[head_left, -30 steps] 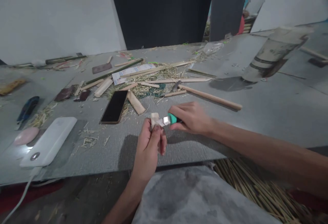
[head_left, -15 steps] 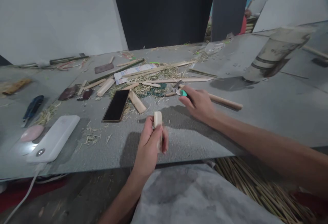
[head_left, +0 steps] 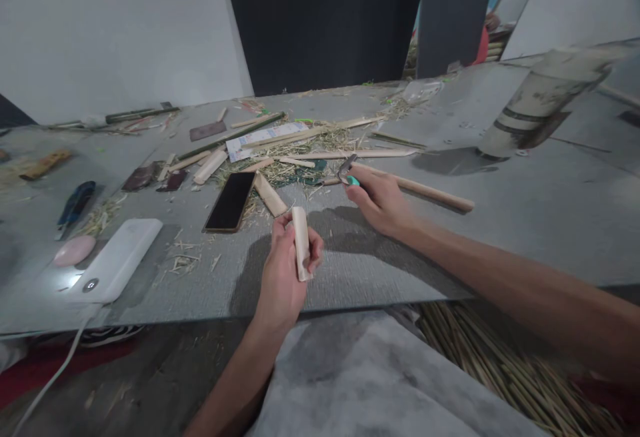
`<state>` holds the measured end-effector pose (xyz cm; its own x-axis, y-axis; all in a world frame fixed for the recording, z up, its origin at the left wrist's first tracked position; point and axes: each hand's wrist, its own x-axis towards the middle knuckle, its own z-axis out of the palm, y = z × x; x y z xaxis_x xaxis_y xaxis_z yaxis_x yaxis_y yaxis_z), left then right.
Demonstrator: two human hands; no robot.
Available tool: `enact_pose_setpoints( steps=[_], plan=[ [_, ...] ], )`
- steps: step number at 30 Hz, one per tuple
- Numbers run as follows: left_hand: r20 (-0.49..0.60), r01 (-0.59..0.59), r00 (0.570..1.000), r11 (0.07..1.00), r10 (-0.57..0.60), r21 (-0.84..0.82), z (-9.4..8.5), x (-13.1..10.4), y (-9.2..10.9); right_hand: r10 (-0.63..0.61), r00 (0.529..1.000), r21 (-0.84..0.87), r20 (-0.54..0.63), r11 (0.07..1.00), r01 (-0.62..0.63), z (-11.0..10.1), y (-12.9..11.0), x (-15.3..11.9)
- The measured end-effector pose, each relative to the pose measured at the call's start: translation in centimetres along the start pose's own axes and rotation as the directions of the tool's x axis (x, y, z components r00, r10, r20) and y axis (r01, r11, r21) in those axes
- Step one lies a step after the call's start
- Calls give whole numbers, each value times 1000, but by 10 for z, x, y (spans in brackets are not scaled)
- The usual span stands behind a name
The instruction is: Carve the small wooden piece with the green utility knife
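Observation:
A short pale wooden piece [head_left: 301, 244] stands nearly upright in my left hand [head_left: 287, 264], its fingers wrapped round it above the table's front part. Farther right, my right hand [head_left: 377, 198] is closed on a tool with a green handle [head_left: 353, 180] and a grey metal head [head_left: 346, 165]. That tool lies over the edge of a pile of shavings [head_left: 280, 172]. A long wooden rod [head_left: 435, 195] runs out to the right behind my right hand. Between the phone and my left hand lies a flat wooden slat [head_left: 270, 195].
A black phone [head_left: 230, 202], a white power bank [head_left: 120, 260] with a cable, a pink object [head_left: 75, 250] and a blue-black cutter [head_left: 75, 207] lie at the left. A pale cylinder [head_left: 535, 107] stands at the right. Long stalks [head_left: 480, 357] lie below the table edge.
My left hand has turned the wooden piece, so more of its long face shows. My right hand has shifted slightly left with the tool. The view has moved a little.

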<state>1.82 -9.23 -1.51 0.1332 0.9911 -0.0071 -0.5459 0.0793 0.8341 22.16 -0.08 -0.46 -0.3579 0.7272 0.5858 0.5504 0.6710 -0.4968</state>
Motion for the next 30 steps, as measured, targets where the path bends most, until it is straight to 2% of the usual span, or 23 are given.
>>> enact_pose_setpoints(
  steps=[11,13,15,17,19,23,27,30],
  plan=[
    [-80,30,996,998,-35,-63,-2,4,1,53,998,86,16,995,-55,-1,1,1],
    [-67,21,997,999,-23,-28,-4,4,-3,62,998,112,29,992,-65,-1,1,1],
    [-19,-7,1000,997,9,77,-5,3,-6,71,996,146,47,986,-77,-1,0,2],
    [61,-47,998,976,34,213,-5,1,-9,73,993,192,91,977,-89,-3,-1,3],
    [140,-50,990,949,7,312,-5,-3,-10,52,982,249,183,964,-97,-7,-4,5],
    [233,-3,968,931,-88,365,-3,-5,-9,-19,926,339,378,933,-120,-13,-11,7],
    [242,37,960,920,-141,391,1,3,-9,-36,897,383,441,911,-152,-14,-15,7],
    [165,58,978,927,-127,369,-1,-11,-1,-12,900,400,436,898,-182,-13,-16,7]
  ],
)
